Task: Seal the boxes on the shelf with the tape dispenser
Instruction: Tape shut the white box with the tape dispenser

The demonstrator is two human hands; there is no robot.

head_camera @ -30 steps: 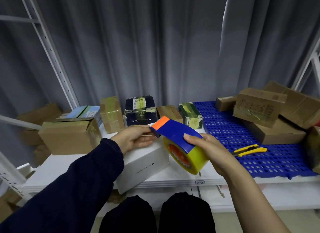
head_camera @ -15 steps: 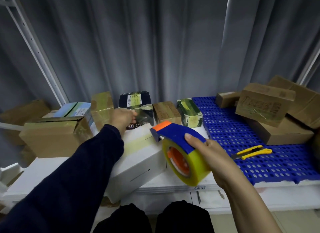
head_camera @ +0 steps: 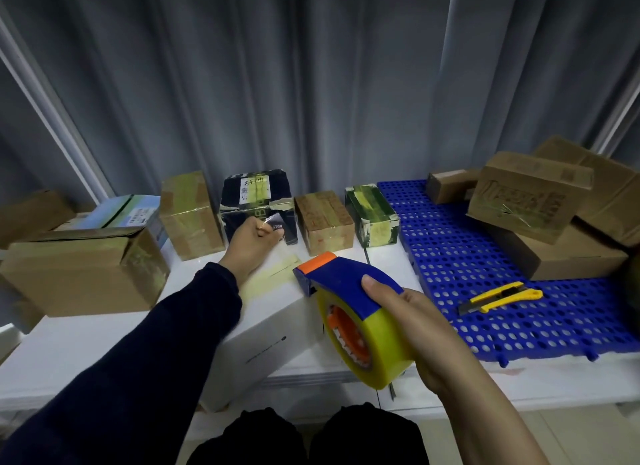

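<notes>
From the head view, your right hand [head_camera: 427,329] is wrapped around the blue plastic tape dispenser with the orange tip and fat yellow tape roll [head_camera: 349,312]. The thumb lies on top of the blue hood and the fingers curl under the roll. The dispenser hangs just above the near right corner of the long white cardboard box [head_camera: 270,336], which lies across the white shelf [head_camera: 86,347] and overhangs its front edge. A pale strip of tape [head_camera: 273,274] already lies on the lid.

Your left hand [head_camera: 251,245] reaches to the box's far end with its fingers bent against the front of the black carton with a torn label [head_camera: 256,194]. I cannot tell whether they pinch a tape end or merely press.

The dispenser looks light and rigid, but the glossy roll is probably slick, so hold it by the hood and frame. The white box seems light and likely to slide, so pin its lid flat while you pull.

A yellow utility knife [head_camera: 498,296] lies on the blue perforated plastic mat [head_camera: 446,243], well apart from both hands.
</notes>
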